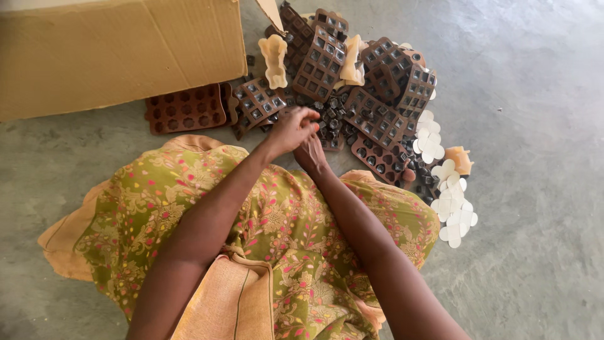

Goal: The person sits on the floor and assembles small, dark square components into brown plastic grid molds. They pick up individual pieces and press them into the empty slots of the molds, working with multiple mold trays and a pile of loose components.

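brown moulds (377,116) lie heaped on the grey floor (535,94) just past your knees, small dark pieces (331,119) scattered among them. your left hand (290,129) is curled over the pile's near edge, fingers bent in, can't tell what it grips. your right hand (310,153) sits under it, touching, mostly hidden, grip unclear. pale flower-shaped discs (450,201) spread to the right, cardboard box (119,53) on the left, one flat mould tray (185,109) beside it.

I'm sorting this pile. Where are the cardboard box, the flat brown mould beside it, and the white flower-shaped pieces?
cardboard box (113,53): head view, middle of its side panel.
flat brown mould (185,108): head view, centre of its face.
white flower-shaped pieces (450,195): head view, middle of the heap.
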